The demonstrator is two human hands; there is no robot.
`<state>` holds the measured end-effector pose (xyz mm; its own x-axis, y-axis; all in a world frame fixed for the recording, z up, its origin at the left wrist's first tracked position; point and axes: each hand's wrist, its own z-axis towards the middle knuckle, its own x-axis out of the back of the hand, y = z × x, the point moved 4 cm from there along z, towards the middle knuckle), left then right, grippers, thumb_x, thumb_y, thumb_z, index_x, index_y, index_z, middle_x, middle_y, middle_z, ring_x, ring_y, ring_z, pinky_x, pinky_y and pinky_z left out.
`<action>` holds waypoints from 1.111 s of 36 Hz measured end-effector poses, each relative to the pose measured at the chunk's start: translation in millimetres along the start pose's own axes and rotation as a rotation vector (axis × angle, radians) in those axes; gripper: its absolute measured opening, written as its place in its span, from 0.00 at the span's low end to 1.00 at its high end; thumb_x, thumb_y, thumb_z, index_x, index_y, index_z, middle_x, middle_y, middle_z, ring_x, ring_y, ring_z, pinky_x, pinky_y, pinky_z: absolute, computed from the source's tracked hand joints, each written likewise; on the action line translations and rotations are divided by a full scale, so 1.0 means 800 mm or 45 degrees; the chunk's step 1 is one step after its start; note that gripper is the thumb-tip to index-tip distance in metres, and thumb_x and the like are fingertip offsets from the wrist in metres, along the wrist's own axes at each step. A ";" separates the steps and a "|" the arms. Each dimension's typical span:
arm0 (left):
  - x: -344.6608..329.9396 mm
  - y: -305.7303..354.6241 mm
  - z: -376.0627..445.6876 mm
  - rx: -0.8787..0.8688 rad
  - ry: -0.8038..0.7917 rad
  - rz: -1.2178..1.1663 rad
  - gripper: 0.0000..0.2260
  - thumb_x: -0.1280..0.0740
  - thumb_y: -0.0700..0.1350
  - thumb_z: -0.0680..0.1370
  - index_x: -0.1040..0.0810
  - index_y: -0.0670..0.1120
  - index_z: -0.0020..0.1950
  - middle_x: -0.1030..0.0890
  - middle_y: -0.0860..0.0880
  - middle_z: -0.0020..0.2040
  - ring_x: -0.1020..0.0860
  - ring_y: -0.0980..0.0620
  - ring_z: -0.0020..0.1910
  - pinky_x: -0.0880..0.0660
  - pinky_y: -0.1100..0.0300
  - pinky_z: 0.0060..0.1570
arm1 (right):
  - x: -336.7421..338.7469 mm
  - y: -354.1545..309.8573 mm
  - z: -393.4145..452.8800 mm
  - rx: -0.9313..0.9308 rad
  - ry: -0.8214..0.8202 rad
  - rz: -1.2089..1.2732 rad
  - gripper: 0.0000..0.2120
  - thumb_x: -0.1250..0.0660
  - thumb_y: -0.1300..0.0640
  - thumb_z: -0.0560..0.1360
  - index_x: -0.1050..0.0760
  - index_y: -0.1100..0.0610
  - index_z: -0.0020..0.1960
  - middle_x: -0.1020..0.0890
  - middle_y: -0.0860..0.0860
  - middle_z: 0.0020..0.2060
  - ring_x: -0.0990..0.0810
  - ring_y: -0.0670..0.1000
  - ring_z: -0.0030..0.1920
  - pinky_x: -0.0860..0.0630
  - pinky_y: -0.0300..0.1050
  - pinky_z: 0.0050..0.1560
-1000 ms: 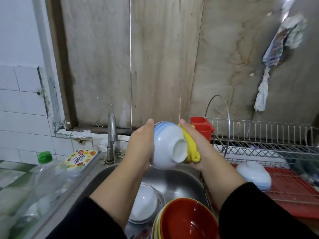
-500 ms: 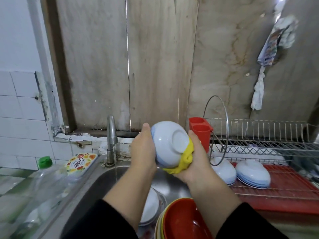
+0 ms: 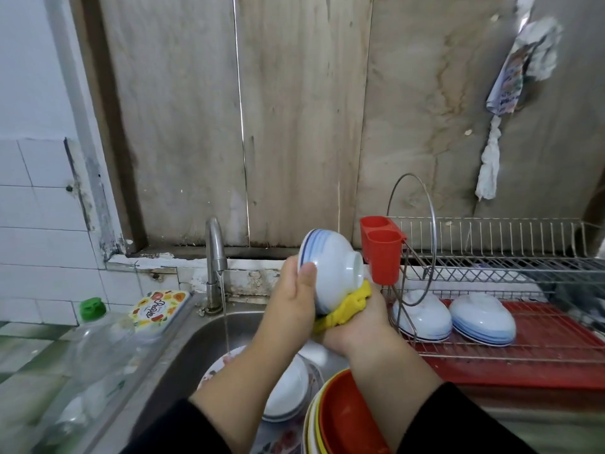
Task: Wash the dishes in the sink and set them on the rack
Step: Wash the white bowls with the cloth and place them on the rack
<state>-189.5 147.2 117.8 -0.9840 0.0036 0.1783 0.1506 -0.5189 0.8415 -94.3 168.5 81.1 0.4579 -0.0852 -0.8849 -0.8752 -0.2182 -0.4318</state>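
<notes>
My left hand [image 3: 289,303] grips a white bowl with blue stripes [image 3: 330,267] above the sink [image 3: 196,339], its foot turned to the right. My right hand [image 3: 357,326] holds a yellow cloth [image 3: 347,306] against the bowl's underside. Water runs from the tap [image 3: 214,247] onto dishes in the sink, among them white bowls [image 3: 288,388] and a stack of red and yellow bowls [image 3: 343,417]. On the wire rack [image 3: 523,322] to the right, two white bowls [image 3: 422,316] lie upside down.
A red cutlery holder [image 3: 381,253] hangs on the rack's left end beside a wire hoop [image 3: 411,237]. A green-capped clear bottle [image 3: 95,326] and a printed tin [image 3: 158,308] stand left of the sink. A red drip tray [image 3: 540,365] lies under the rack.
The bowl has turned so its foot points right, and the cloth has slid from its side to beneath it. Both hands have shifted slightly right, and the view now takes in more of the rack.
</notes>
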 end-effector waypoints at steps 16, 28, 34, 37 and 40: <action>0.010 -0.031 0.021 -0.592 -0.384 1.123 0.07 0.39 0.45 0.79 0.32 0.51 0.41 0.25 0.55 0.37 0.22 0.52 0.43 0.43 0.54 0.64 | -0.008 -0.021 0.000 0.084 0.230 -0.276 0.24 0.42 0.40 0.77 0.21 0.61 0.52 0.16 0.61 0.44 0.20 0.60 0.46 0.25 0.55 0.38; 0.028 -0.044 0.036 -1.017 -0.194 1.194 0.04 0.42 0.49 0.72 0.36 0.55 0.44 0.23 0.56 0.34 0.20 0.55 0.34 0.37 0.54 0.54 | -0.025 -0.017 -0.019 0.067 -0.010 -0.554 0.27 0.28 0.46 0.60 0.23 0.59 0.55 0.17 0.62 0.49 0.19 0.63 0.52 0.29 0.70 0.55; 0.049 -0.052 0.013 -0.221 0.149 0.397 0.14 0.31 0.45 0.75 0.25 0.51 0.60 0.36 0.48 0.63 0.30 0.50 0.60 0.30 0.52 0.61 | -0.031 -0.013 -0.021 0.222 -0.028 -0.464 0.25 0.31 0.47 0.64 0.26 0.57 0.58 0.17 0.62 0.51 0.19 0.64 0.50 0.26 0.67 0.51; 0.050 -0.068 -0.003 0.585 0.211 0.023 0.20 0.32 0.47 0.77 0.29 0.44 0.67 0.32 0.45 0.63 0.29 0.46 0.61 0.33 0.54 0.64 | -0.034 -0.011 -0.023 0.275 -0.054 -0.373 0.26 0.32 0.47 0.64 0.27 0.56 0.59 0.19 0.62 0.54 0.20 0.65 0.53 0.24 0.69 0.47; 0.031 -0.069 -0.014 1.228 -0.080 -0.563 0.13 0.38 0.54 0.80 0.24 0.45 0.49 0.24 0.47 0.43 0.28 0.52 0.39 0.32 0.57 0.44 | -0.040 -0.004 -0.026 0.288 -0.109 -0.333 0.25 0.32 0.47 0.64 0.27 0.56 0.59 0.17 0.61 0.50 0.17 0.63 0.47 0.21 0.65 0.42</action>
<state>-223.6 166.7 70.1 -0.9672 0.0845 -0.2397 -0.1803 0.4363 0.8816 -102.9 152.0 114.7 0.6644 0.0291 -0.7468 -0.7471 -0.0001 -0.6647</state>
